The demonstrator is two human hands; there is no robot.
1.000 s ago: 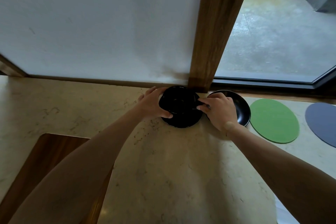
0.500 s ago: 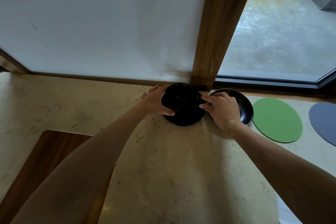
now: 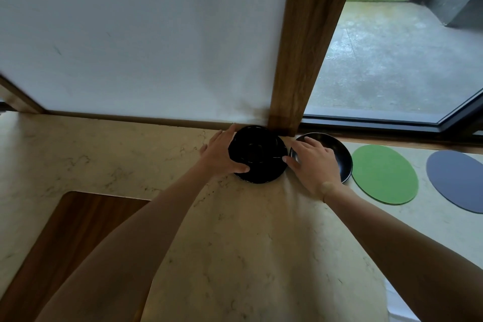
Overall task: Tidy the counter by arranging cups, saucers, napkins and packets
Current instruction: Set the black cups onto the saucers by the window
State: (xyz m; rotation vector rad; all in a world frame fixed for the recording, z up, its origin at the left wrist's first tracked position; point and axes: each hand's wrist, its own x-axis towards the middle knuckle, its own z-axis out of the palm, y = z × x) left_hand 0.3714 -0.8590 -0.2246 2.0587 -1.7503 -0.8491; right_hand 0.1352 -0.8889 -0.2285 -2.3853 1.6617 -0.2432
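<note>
We see the saucer stack point(image 3: 257, 156) against the post point(image 3: 300, 60), left hand point(image 3: 220, 155) gripping its left rim. Right hand point(image 3: 312, 162), fingers loosely spread, rests on the bowl point(image 3: 337, 150) just right of the stack, thumb touching the stack's rim.

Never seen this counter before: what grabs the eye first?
Two hands at the back of the marble counter: the left hand holds a black saucer, the right hand rests on a second black dish. Right of them lie a green mat and a blue mat.

Both forearms bare, no sleeves; left grip point(image 3: 222, 154) and right grip point(image 3: 312, 162) ungloved.
</note>
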